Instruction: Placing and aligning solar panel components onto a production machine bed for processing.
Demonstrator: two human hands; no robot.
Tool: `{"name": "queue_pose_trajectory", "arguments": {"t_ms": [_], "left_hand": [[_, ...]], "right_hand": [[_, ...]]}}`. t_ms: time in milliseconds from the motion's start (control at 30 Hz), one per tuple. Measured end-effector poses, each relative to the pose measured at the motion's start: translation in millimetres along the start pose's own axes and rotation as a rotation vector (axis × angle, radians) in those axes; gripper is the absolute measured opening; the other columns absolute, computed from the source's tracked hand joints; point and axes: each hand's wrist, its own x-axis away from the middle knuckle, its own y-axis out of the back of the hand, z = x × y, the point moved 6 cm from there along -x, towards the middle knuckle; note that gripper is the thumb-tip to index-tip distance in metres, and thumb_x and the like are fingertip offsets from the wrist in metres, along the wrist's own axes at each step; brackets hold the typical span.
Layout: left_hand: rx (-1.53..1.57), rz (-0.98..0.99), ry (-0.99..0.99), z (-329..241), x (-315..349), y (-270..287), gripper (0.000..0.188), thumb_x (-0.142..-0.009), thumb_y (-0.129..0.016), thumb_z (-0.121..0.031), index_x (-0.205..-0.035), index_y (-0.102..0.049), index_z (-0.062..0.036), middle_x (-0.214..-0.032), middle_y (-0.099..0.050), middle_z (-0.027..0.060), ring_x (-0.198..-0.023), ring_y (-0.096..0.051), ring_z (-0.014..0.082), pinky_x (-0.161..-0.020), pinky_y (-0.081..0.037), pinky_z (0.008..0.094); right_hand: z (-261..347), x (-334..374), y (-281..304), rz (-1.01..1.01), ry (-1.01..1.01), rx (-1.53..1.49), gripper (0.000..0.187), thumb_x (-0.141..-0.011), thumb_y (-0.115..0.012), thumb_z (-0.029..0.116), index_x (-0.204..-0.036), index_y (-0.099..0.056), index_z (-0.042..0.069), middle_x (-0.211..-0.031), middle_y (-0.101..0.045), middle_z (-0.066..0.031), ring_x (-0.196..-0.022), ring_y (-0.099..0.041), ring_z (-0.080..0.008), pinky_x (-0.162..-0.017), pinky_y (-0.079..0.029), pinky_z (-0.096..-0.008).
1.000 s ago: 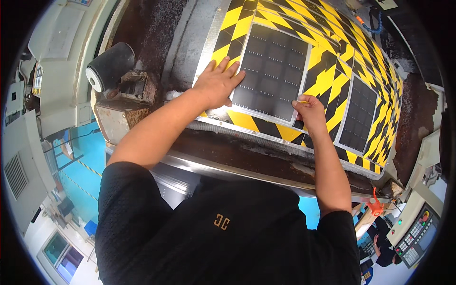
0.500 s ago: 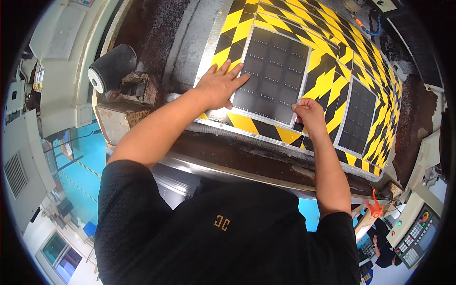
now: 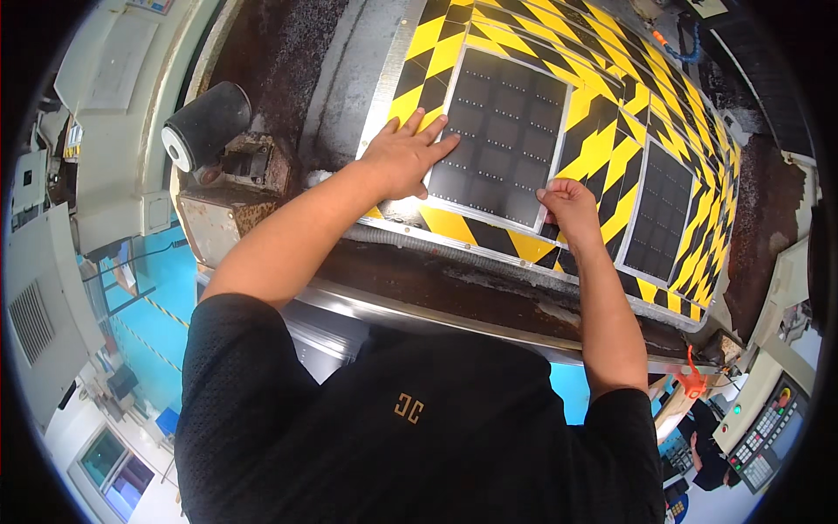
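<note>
A dark rectangular panel (image 3: 506,131) with rows of small pale dots and a silvery edge lies on a machine bed (image 3: 602,127) covered in yellow-and-black striped tape. My left hand (image 3: 404,160) rests flat with fingers spread over the panel's left edge and the tape beside it. At the panel's lower right edge, my right hand (image 3: 569,205) has thumb and fingers pinched together. Whatever those fingertips grip is too small to make out. A second dark panel (image 3: 660,210) of the same look lies farther right.
A black roller (image 3: 208,122) with a white end stands left of the bed. Rusty brown troughs run along the bed's sides. A metal rail (image 3: 419,319) crosses in front of my body. At lower right are a control panel (image 3: 768,437) and another person (image 3: 709,450).
Both hands keep almost the same places on the panel. The whole view has shifted very slightly.
</note>
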Motion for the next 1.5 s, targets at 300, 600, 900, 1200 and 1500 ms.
{"name": "queue_pose_trajectory", "arguments": {"t_ms": [300, 600, 900, 1200, 1500], "left_hand": [[0.011, 0.005, 0.005, -0.2, 1.1, 0.1, 0.1, -0.077, -0.08, -0.032, -0.158, -0.021, -0.0251, -0.166, -0.014, 0.0069, -0.152, -0.014, 0.0329, -0.121, -0.021, 0.0478], [-0.009, -0.016, -0.018, -1.7, -3.9, -4.4, 0.099, -0.077, -0.081, -0.032, -0.157, -0.022, -0.0249, -0.166, -0.015, 0.0067, -0.152, -0.014, 0.0335, -0.121, -0.022, 0.05], [-0.027, -0.02, 0.006, -2.7, -4.3, -5.5, 0.098, -0.078, -0.08, -0.029, -0.157, -0.022, -0.0265, -0.166, -0.013, 0.0052, -0.152, -0.012, 0.0326, -0.121, -0.021, 0.0507], [-0.049, -0.005, 0.019, -5.9, -4.2, -2.3, 0.098, -0.078, -0.08, -0.031, -0.158, -0.021, -0.0275, -0.166, -0.012, 0.0052, -0.152, -0.012, 0.0321, -0.121, -0.021, 0.0488], [-0.103, 0.015, -0.029, -4.2, -10.6, 1.7, 0.089, -0.083, -0.076, -0.027, -0.156, -0.026, -0.0275, -0.165, -0.017, 0.0059, -0.151, -0.019, 0.0342, -0.12, -0.025, 0.0485]], "right_hand": [[-2.0, -1.1, -0.2, 0.013, 0.004, -0.018, 0.011, -0.088, -0.073, 0.006, -0.091, -0.063, 0.005, -0.07, -0.062, 0.0022, -0.057, -0.055, -0.0055, -0.052, -0.045, -0.0201], [3.2, 2.8, 5.2, -0.016, 0.001, 0.072, 0.02, -0.087, -0.076, 0.014, -0.098, -0.063, 0.003, -0.07, -0.062, 0.0008, -0.058, -0.057, -0.0072, -0.055, -0.049, -0.0208], [36.3, 24.7, -0.1, -0.138, 0.251, 0.927, 0.086, -0.081, -0.075, 0.05, -0.148, -0.039, 0.009, -0.101, -0.068, -0.0287, -0.097, -0.066, -0.0441, -0.083, -0.052, -0.047], [33.0, 21.9, -3.5, -0.084, 0.301, 1.018, 0.092, -0.078, -0.075, 0.057, -0.15, -0.038, 0.011, -0.096, -0.069, -0.027, -0.093, -0.068, -0.0413, -0.08, -0.053, -0.0458], [27.5, 20.3, -1.4, -0.135, 0.377, 1.02, 0.092, -0.077, -0.077, 0.054, -0.15, -0.039, 0.013, -0.097, -0.069, -0.0274, -0.093, -0.067, -0.0438, -0.079, -0.053, -0.0479]]}}
